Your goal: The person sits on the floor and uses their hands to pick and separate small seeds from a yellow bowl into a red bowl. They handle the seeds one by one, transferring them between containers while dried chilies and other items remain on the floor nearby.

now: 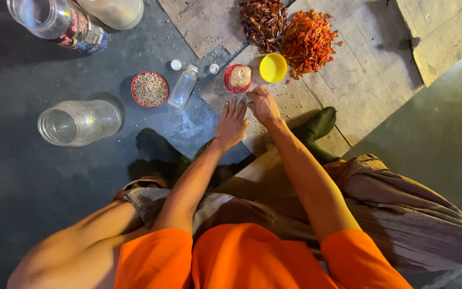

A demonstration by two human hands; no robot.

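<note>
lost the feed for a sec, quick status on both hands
Left hand flat, open on the cardboard. Right hand curled beside the red lid; whether it holds anything, unclear. Yellow lid just beyond.

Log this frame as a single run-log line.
left hand flat on cardboard | right hand fisted beside red lid | yellow lid, dried chillies beyond | glass jar on its side

Home floor kitchen – chillies (307, 38), jars (78, 122)

Glossy clear glass jar (78, 122); matt ribbed cardboard (370, 69); rough dark floor (22, 176).
</note>
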